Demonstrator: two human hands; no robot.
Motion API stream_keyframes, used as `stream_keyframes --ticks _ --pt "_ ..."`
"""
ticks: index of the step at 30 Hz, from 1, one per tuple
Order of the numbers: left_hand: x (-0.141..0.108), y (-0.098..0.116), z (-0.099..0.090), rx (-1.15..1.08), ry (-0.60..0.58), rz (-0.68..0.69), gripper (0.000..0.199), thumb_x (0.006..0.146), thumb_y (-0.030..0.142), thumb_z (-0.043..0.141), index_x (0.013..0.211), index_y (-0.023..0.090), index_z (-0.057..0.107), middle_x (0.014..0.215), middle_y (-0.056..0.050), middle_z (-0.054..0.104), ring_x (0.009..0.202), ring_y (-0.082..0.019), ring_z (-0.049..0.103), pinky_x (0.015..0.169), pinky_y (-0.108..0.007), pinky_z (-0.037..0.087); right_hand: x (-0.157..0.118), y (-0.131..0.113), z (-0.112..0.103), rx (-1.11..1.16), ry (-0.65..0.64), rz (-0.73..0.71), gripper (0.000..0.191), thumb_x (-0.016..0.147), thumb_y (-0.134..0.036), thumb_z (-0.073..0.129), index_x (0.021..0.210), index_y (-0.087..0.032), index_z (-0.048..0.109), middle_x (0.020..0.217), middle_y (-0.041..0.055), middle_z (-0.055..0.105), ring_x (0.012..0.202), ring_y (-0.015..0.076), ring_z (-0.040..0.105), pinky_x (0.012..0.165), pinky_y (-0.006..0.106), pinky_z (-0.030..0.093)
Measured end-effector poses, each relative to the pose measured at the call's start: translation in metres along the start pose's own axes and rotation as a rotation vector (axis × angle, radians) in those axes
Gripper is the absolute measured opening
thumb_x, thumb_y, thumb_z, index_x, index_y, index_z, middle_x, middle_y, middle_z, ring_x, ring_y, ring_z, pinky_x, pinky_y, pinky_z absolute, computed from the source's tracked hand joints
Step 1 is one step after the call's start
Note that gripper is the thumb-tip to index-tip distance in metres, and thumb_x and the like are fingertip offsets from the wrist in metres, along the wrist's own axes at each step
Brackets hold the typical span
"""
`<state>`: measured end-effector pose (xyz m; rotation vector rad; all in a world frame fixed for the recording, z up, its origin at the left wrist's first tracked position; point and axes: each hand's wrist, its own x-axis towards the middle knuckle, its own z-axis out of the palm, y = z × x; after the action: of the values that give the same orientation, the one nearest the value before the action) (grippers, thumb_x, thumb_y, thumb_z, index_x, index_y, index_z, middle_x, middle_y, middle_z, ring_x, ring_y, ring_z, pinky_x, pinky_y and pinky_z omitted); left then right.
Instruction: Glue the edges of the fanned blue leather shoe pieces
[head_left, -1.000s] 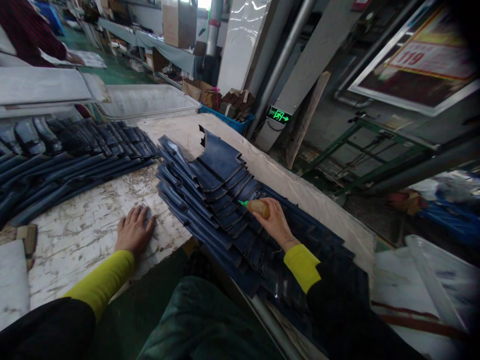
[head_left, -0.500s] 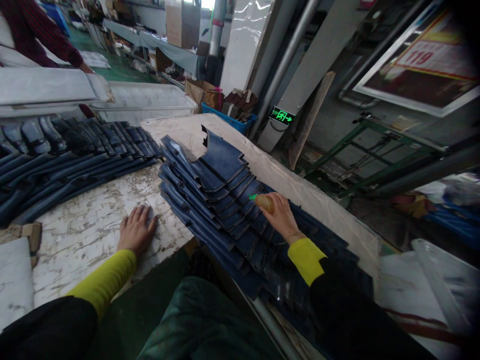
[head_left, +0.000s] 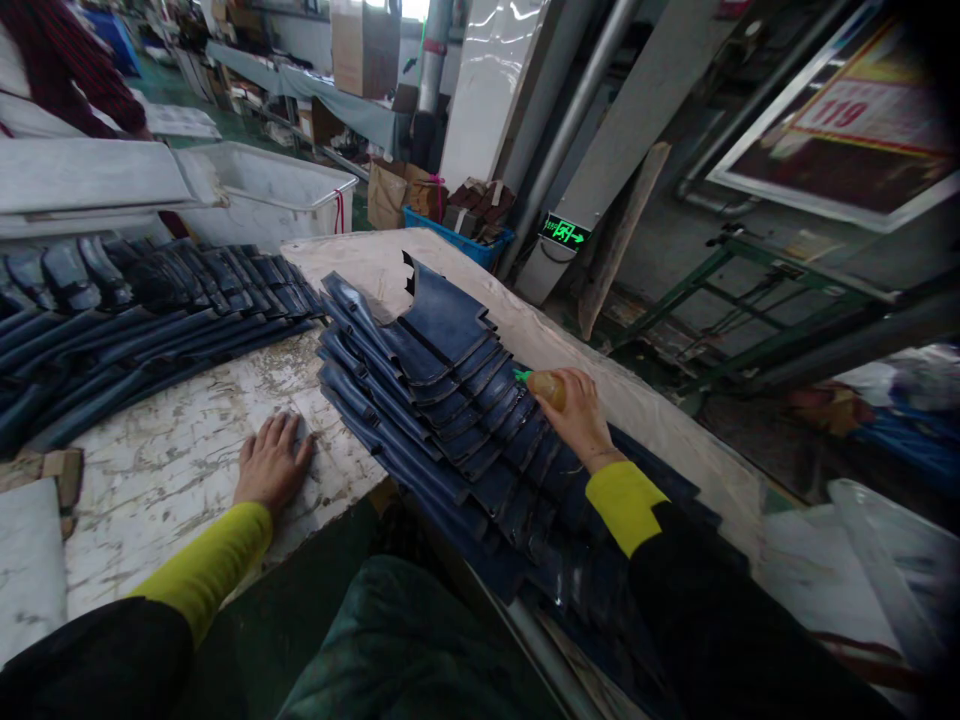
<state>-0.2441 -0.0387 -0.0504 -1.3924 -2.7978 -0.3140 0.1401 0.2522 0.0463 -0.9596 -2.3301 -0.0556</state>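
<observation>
So, a green-tipped bottle (head_left: pixel 546 389) is gripped by the right hand (head_left: pixel 582 415) over overlapping blue pieces (head_left: pixel 444 318); the left hand (head_left: pixel 271 464) is spread loosely on the scuffed tabletop (head_left: pixel 169 460).

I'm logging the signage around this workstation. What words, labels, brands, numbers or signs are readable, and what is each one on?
"119": in red on the framed poster at upper right; its other lettering is too blurred to read.
Arrow pointing right: on the lit green sign; the characters beside it are too small to read.
No lettering can be made out on the bottle in the right hand.
</observation>
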Motion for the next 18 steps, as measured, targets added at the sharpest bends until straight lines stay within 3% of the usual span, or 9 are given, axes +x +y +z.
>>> stream_keyframes --ticks 8,18 --pt "-0.001 0.000 0.000 0.000 0.004 0.009 0.060 0.093 0.050 0.020 0.140 0.017 0.034 0.148 -0.009 0.031 0.138 -0.025 0.022 0.110 -0.045 0.019 0.000 0.004 -0.002 0.001 0.073 0.029 0.041 0.079 -0.036 0.058 0.113 -0.015 0.050 0.110 0.0144 0.051 0.109 0.0296 0.044 0.098 0.046 0.036" --pt "0.000 -0.001 0.001 0.000 0.005 0.012 0.060 0.093 0.050 0.019 0.140 0.017 0.034 0.148 -0.009 0.031 0.138 -0.025 0.022 0.110 -0.047 0.020 -0.022 -0.014 0.009 0.101 0.080 0.165 0.041 0.077 -0.038 0.062 0.110 -0.016 0.052 0.106 0.0121 0.054 0.102 0.0275 0.050 0.093 0.043 0.042"
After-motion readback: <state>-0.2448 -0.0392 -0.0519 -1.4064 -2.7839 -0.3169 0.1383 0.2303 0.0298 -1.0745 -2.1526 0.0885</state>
